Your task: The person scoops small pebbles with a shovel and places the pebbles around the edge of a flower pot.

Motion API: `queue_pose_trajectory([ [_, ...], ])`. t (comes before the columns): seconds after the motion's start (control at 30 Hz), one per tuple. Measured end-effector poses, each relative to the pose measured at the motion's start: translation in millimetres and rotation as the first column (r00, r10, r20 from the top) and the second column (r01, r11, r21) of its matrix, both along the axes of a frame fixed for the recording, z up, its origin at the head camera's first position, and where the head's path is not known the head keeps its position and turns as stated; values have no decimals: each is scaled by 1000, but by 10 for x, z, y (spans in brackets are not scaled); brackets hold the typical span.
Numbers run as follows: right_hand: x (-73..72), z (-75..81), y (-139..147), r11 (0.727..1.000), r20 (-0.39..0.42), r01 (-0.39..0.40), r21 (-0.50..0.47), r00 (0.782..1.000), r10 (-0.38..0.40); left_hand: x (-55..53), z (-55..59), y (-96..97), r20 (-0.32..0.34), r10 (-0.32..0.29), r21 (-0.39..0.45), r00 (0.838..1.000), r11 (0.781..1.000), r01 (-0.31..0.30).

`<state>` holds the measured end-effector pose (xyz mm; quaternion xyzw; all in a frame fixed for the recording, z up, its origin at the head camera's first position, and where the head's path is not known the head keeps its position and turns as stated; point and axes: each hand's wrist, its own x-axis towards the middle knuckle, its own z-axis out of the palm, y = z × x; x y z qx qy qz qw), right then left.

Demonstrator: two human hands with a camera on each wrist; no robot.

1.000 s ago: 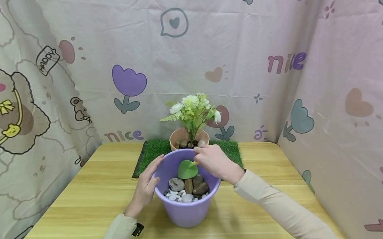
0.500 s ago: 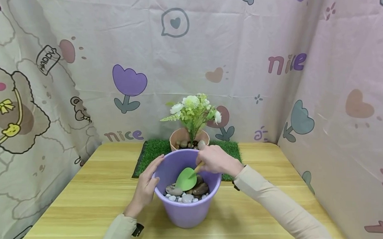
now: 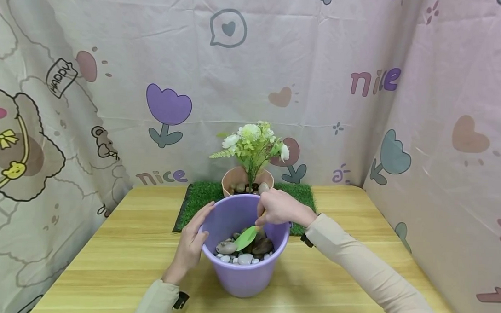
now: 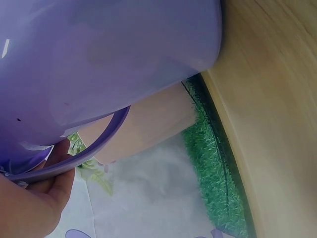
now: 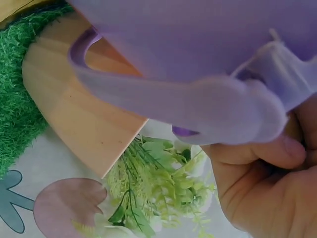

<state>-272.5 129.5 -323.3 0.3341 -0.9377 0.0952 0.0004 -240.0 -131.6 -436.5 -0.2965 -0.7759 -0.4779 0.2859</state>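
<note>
**Gently, Low and Level**

A deep purple plastic bucket point(image 3: 244, 281) stands on the pale wood-grain table point(image 3: 124, 262), in front of a peach-coloured faceted pot point(image 3: 230, 179) of white flowers point(image 3: 250, 134). The left hand point(image 3: 191, 241) is clamped on the bucket at its rim; the right hand point(image 3: 280, 207) is curled round the mostly hidden handle of a small scoop with a green leaf-shaped blade point(image 3: 246, 239). That blade tilts inside the bucket, between a smooth grey stone point(image 3: 226, 247) and a dark brown stone point(image 3: 263, 245); contact is hard to tell. Scooping well, I judge, means sliding the edge low, lifting slowly, and bracing the rim against the push.
</note>
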Motion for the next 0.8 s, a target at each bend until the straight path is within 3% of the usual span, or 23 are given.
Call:
queue_pose_trajectory([
  [0.23, 3, -12, 10, 999, 53, 11, -41, 999, -9, 4, -4, 0, 8, 1, 4, 1000, 1000, -1],
  [0.53, -12, -84, -28, 999, -23, -9, -37, 1000, 8, 1, 2, 2, 37, 10, -1, 999, 1000, -10],
  [0.8, -28, -126, -29, 996, 6, -13, -83, 1000, 14, 4, 2, 1, 24, 1, 4, 1000, 1000, -1],
])
